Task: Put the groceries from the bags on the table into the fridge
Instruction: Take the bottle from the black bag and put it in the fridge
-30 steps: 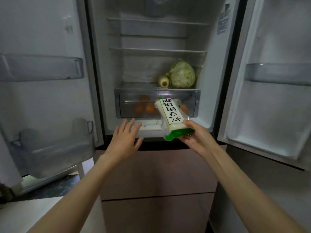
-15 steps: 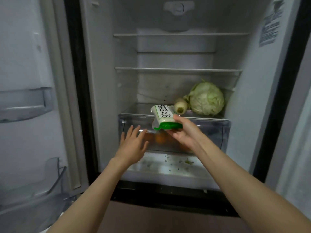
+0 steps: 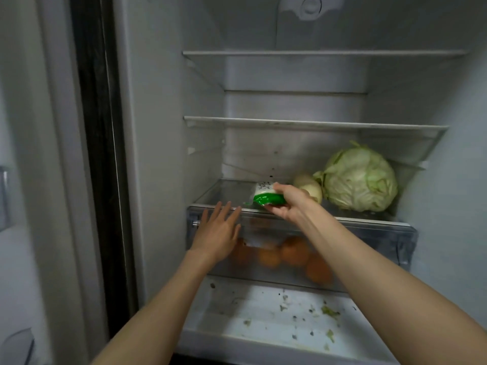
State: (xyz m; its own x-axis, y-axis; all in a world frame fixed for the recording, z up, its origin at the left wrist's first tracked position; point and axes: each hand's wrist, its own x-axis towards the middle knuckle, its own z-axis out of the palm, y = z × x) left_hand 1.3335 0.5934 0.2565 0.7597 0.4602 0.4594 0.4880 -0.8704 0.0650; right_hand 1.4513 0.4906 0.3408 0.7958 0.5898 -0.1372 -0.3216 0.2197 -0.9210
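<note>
A home kitchen is indicated: a household fridge [image 3: 290, 106] is seen standing open, with a cabbage [image 3: 359, 177] kept on a glass shelf [image 3: 226, 192] at two o'clock, oranges [image 3: 292, 252] in a clear drawer [image 3: 382, 243] at centre, and vegetable scraps [image 3: 328, 312] scattered below at five o'clock.

Scraps of green leaf and dark crumbs [image 3: 311, 309] lie scattered over the white floor panel below the drawer. High on the grey back wall sits a round moulded plastic control housing [image 3: 311, 6]. A black rubber door seal [image 3: 97, 154] runs down the left side.
</note>
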